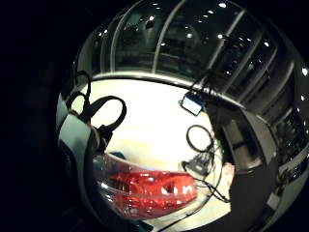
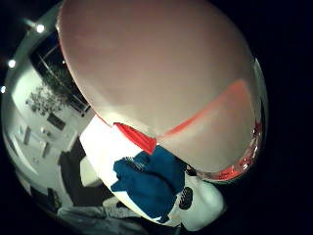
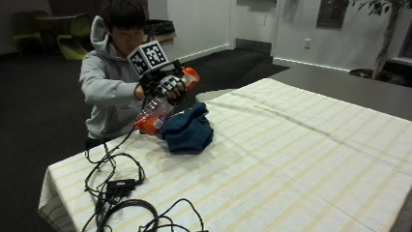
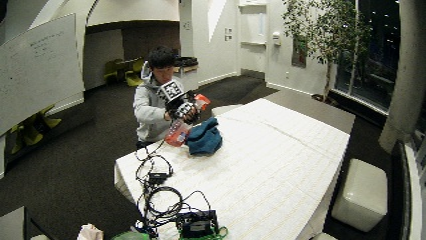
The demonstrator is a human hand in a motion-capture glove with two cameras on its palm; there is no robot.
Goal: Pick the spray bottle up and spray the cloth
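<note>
While right hand (image 3: 169,86) grips spray bottle (image 3: 154,112), cloth (image 3: 188,129) lies beside

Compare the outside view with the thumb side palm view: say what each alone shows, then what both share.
Only the outside view shows the gloved hand gripping the tilted bottle above the table, the orange spray head, the person's sleeve and the cables. Only the thumb side palm view shows the bottle's wall close up, filling most of the picture. Both show the bottle and the blue cloth bunched on the striped tablecloth.
</note>
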